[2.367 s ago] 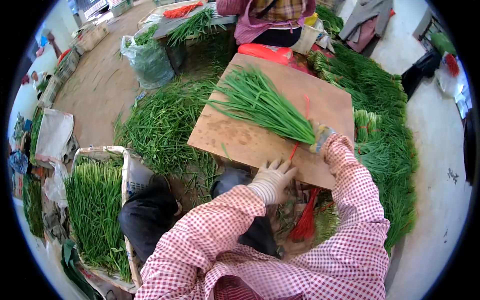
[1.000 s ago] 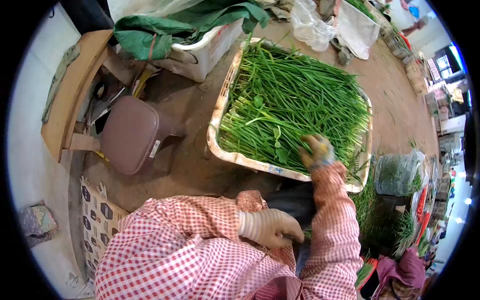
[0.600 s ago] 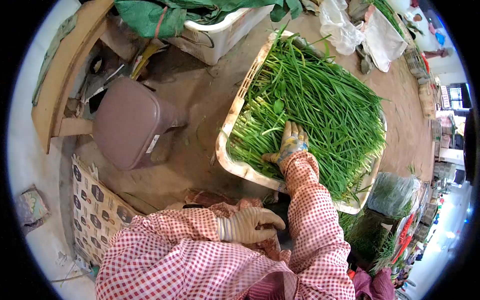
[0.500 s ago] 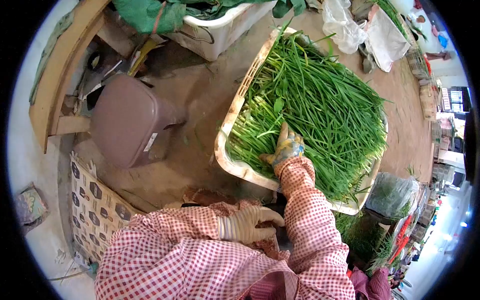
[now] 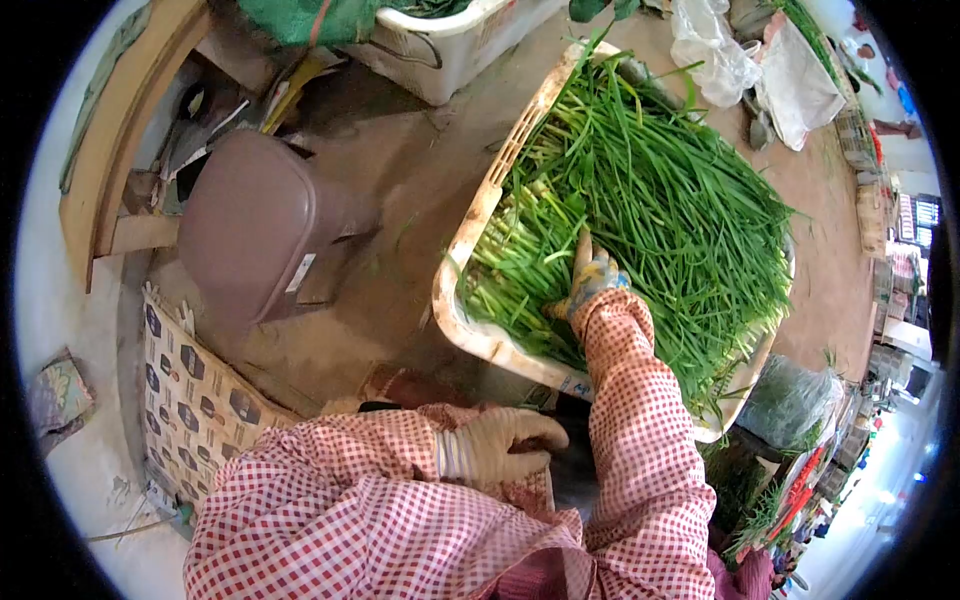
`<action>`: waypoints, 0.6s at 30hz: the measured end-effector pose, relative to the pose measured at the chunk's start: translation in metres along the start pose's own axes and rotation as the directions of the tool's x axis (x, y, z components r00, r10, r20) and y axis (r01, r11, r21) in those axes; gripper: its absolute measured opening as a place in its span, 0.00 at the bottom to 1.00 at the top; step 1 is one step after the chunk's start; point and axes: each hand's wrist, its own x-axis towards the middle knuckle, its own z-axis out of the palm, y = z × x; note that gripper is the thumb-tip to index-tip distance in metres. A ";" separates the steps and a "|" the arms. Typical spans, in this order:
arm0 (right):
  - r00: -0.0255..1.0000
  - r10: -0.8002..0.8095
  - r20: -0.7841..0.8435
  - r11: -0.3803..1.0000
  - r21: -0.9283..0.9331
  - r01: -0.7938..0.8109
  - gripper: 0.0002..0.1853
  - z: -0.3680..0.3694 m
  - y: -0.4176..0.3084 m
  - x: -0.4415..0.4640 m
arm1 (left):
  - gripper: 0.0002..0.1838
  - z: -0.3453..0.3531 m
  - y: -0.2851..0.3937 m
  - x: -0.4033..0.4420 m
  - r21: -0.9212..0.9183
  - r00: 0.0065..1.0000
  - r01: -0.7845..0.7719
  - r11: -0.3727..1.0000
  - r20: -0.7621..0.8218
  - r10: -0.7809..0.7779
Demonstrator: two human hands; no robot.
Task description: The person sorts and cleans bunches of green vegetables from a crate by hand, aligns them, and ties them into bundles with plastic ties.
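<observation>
My right hand (image 5: pixel 592 282), in a glove with blue and yellow patches, reaches into a heap of long green leafy stalks (image 5: pixel 680 220). Its thumb and a finger stretch apart on the stalks; other fingertips are partly sunk among the leaves. The stalks fill a white plastic crate (image 5: pixel 480 338) with dirty edges, their pale ends towards its left side. Low in the view, my left hand (image 5: pixel 505 447), in a pale glove with a striped cuff, hovers near my lap, fingers loosely curved and thumb apart, with nothing seen in it.
A brown stool (image 5: pixel 245 225) stands left of the crate. Beyond it is another white crate (image 5: pixel 430 65) with green cloth. A wooden table edge (image 5: pixel 125 130) and patterned cardboard (image 5: pixel 190 400) lie at the left. A plastic bag of greens (image 5: pixel 790 400) sits at the right.
The view has swung from the wooden board to the crate. My right hand has left the bunch on the board and moved into the crate's stalks; my left hand has come back near my lap.
</observation>
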 end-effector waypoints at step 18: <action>0.836 -0.024 -0.548 0.668 0.613 0.421 0.59 0.038 0.084 -0.041 | 0.11 -0.025 0.026 0.003 -0.030 0.810 -0.255 0.967 -0.553 0.196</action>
